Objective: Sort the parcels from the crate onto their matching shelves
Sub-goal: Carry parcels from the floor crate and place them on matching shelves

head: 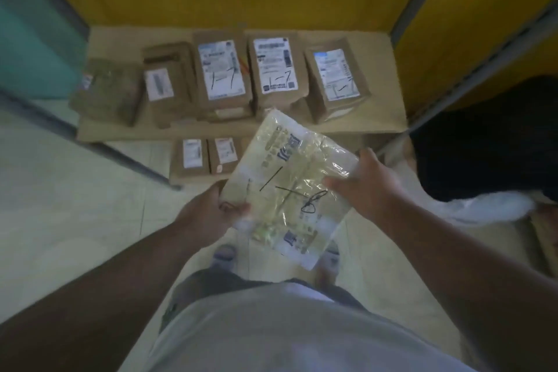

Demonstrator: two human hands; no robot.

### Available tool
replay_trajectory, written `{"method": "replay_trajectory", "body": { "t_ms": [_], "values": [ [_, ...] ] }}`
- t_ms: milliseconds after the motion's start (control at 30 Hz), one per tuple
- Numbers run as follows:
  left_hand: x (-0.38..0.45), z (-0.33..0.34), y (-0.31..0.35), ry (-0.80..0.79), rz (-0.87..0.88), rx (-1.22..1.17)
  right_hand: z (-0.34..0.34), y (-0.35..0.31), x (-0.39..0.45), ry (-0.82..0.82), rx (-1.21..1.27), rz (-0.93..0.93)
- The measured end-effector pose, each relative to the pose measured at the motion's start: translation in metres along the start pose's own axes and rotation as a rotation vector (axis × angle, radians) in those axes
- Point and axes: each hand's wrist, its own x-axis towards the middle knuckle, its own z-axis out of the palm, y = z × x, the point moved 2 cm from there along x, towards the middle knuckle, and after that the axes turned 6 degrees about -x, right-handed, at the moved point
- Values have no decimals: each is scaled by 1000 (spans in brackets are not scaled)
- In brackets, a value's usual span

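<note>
I hold a flat, pale plastic-wrapped parcel (290,187) with black handwritten marks in front of me, tilted, above the floor. My left hand (208,214) grips its lower left edge. My right hand (362,183) pinches its right edge. Ahead, a low cardboard-lined shelf (383,118) with a yellow back wall carries several brown parcels, among them a parcel marked "1-7" (222,72) and a second marked parcel (274,66). Two small brown parcels (208,155) lie below the shelf's front edge.
A grey metal shelf post (126,157) slants across the left, with a teal panel (33,30) behind it. A dark bag or bin (489,142) with white plastic (495,205) sits at the right. Pale tiled floor (75,214) lies underfoot.
</note>
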Motion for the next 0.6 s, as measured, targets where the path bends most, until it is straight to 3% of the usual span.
{"method": "replay_trajectory", "body": {
  "t_ms": [233,600],
  "values": [
    [-15,97,-44,122,-224,-164,51,45,56,-177,-112,-248],
    [61,154,-126,62,-350,-288,172,80,125,-241,-99,-208]
  ]
}}
